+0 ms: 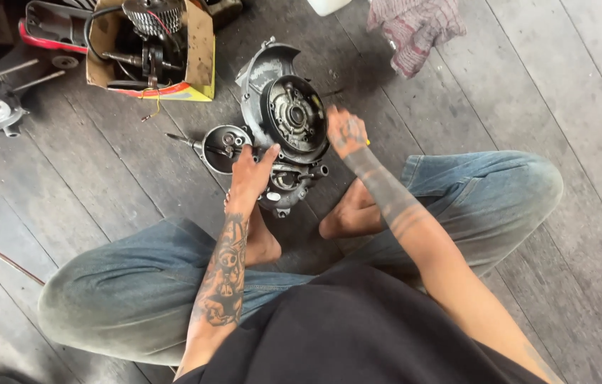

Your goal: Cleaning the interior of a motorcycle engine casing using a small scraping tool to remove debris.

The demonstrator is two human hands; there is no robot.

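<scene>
A dull grey metal engine casing (283, 124), darkened with black grime, has a round black-rimmed opening with a silvery centre. It lies on a floor (528, 92) of weathered grey-brown wooden planks with dark seams. The left hand (250, 174) and right hand (346, 133) are smudged dark; both forearms carry black tattoos, bands on the right, a skull-like figure on the left. The jeans (486, 195) are faded blue with dirty patches, the shirt (358, 327) black. A cardboard box (198, 53) is brown with a yellow and red edge. A rag (415, 28) shows a faded red and grey check.
</scene>
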